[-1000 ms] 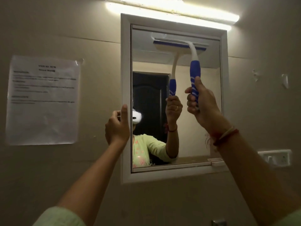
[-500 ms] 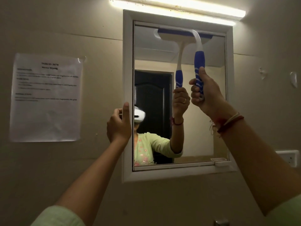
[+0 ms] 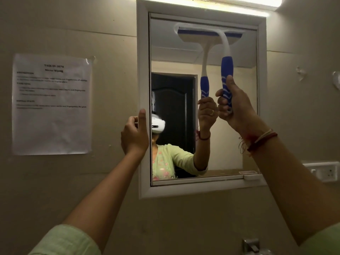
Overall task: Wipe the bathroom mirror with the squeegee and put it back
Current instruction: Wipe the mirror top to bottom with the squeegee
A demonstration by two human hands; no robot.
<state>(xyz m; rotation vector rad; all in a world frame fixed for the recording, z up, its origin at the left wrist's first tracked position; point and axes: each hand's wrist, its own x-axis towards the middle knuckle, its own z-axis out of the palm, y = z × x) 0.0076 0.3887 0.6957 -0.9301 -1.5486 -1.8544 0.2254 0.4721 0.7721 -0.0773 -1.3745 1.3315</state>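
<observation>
squeegee (image 3: 227, 78) handle inside right fingers (image 3: 221, 100)

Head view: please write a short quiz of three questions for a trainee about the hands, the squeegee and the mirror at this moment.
1. True or false: the squeegee blade lies near the top edge of the mirror.
2. Which hand grips the squeegee handle? A) left hand B) right hand C) both
3. Fill in: the left hand holds the mirror's white ____.

Key: 1 true; 2 B; 3 frame.
</observation>
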